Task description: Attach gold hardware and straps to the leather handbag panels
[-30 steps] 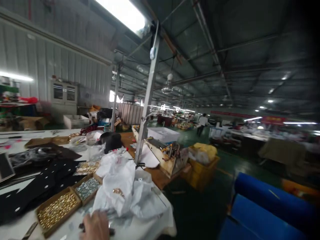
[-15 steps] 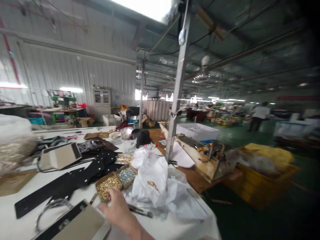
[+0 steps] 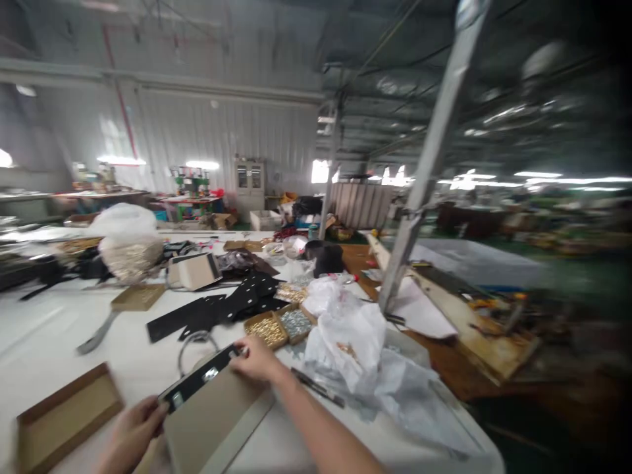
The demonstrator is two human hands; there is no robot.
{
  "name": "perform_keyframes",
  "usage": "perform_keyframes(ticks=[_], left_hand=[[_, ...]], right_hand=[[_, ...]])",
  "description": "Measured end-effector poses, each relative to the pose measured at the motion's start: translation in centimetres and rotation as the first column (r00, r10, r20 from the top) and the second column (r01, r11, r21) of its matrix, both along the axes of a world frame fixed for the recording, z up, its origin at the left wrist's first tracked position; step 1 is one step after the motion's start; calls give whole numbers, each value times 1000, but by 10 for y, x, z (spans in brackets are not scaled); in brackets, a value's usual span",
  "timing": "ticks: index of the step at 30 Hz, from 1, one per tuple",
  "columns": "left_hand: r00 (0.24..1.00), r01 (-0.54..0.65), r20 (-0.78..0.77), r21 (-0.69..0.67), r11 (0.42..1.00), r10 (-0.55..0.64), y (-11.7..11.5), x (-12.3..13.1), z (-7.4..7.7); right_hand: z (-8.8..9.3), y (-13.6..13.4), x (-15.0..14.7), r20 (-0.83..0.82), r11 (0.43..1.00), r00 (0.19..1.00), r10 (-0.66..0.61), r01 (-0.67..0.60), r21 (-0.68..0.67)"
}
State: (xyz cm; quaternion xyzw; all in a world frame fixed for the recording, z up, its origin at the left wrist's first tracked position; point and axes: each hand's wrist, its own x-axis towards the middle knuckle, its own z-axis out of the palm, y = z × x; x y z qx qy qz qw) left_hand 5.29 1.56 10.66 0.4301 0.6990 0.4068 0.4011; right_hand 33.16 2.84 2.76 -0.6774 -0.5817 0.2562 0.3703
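A beige bag [image 3: 212, 408] with a black top band stands tilted before me. Silvery metal fittings sit on the band, and a looped handle [image 3: 190, 352] rises behind it. My left hand [image 3: 135, 431] is closed on the band's left corner, thumb in front. At the band's right end, my right hand [image 3: 259, 359] has its fingers closed against the edge by a fitting; anything small between the fingertips is hidden. Just beyond that hand are a box of gold-coloured small parts [image 3: 266, 329] and a box of silver-coloured small parts [image 3: 295, 324].
White plastic bags [image 3: 350, 342] and a dark slim tool [image 3: 318, 387] lie right of my arm. Black punched strips [image 3: 212, 306], another beige bag [image 3: 195, 271] and a shallow cardboard box [image 3: 69, 418] are on the white table. A metal post [image 3: 424, 164] rises at the right.
My right hand has left the box of gold-coloured parts and come to the bag's black band. My left hand has come into view on the bag. The view has swung left.
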Motion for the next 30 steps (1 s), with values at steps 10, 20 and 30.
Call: perform_keyframes(ticks=[10,20,30], left_hand=[[892,394,202,93,914,-405,30,-55,-127],[837,428,247,263,865,-489,41,-67,-159],[864,434,147,268,860,-481,35,-72,-152]], right_hand=[[-54,48,23,31,988,990,139,-137,-68],[-49,45,25,267,985,954,136,-102,-137],[-59,33,20,-46,926,966,255,-257,-278]])
